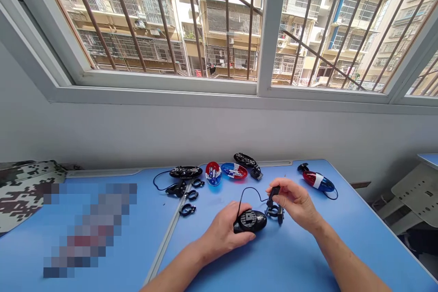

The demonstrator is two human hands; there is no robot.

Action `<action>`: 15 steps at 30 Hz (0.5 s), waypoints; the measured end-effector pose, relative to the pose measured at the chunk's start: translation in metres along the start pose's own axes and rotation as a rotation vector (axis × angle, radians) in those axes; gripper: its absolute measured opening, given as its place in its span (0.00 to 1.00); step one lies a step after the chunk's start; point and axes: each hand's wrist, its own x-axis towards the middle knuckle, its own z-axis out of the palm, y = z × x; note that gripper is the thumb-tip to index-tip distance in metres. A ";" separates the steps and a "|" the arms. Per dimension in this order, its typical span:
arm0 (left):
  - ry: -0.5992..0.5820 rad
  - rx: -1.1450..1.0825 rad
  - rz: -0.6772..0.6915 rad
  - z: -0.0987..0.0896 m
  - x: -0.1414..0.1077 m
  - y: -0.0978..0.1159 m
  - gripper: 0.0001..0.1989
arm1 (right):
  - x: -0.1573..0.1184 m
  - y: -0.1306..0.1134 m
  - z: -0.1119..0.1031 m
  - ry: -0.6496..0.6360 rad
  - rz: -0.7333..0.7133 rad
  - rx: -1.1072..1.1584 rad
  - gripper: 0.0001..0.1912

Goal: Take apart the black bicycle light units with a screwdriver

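Observation:
My left hand (227, 228) is closed round a black oval device (250, 221) with a round slotted face turned up. A thin black cable (251, 188) loops up from it. Between the fingertips of my right hand (290, 198) is a small black part (273, 195), held just above the table. Right beside the device, below my right fingers, there is a black ring clamp (274, 211), partly hidden by the hand. What joins the small part and the clamp is too small to tell.
Behind my hands lie red-and-blue shells (213, 174), black devices (185, 172) and black ring clamps (187, 210). A red, white and blue device (318, 181) sits at the right. Camouflage cloth (27, 191) and a blurred patch are on the left of the blue table (143, 237).

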 end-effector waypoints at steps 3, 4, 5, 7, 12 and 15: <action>0.016 -0.001 0.014 0.001 0.000 -0.003 0.21 | -0.001 0.003 0.004 0.023 -0.020 -0.020 0.10; 0.026 -0.004 0.025 0.002 -0.001 -0.003 0.23 | -0.001 0.003 0.006 0.055 -0.043 -0.056 0.11; 0.034 -0.010 0.040 0.002 -0.001 -0.004 0.26 | -0.001 0.003 0.009 0.090 -0.080 -0.107 0.11; 0.042 -0.019 0.078 0.003 -0.001 -0.004 0.28 | -0.002 0.003 0.014 0.155 -0.182 -0.231 0.13; 0.060 -0.035 0.156 0.003 -0.002 -0.002 0.25 | -0.002 0.004 0.021 0.278 -0.299 -0.391 0.14; 0.071 -0.045 0.199 0.004 -0.003 -0.001 0.25 | -0.002 0.004 0.021 0.275 -0.288 -0.362 0.16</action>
